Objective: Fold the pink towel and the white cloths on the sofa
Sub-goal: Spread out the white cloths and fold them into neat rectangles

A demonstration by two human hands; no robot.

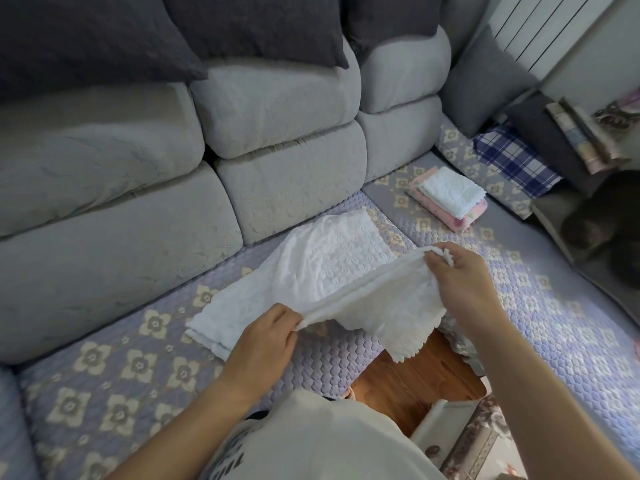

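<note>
Left hand (265,336) and right hand (459,277) each pinch the white cloth (322,268); its near corner hangs off the sofa (104,202).

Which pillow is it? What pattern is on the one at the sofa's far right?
Blue and white plaid pillow, head view.

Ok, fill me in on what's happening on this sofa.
A person is folding laundry on the sofa seat. Both hands hold one white cloth: the left hand pinches one end of a raised fold and the right hand the other, while the rest of the cloth lies flat on the seat. Further right on the seat, a folded pink towel already sits with a folded white cloth stacked on top.
</note>
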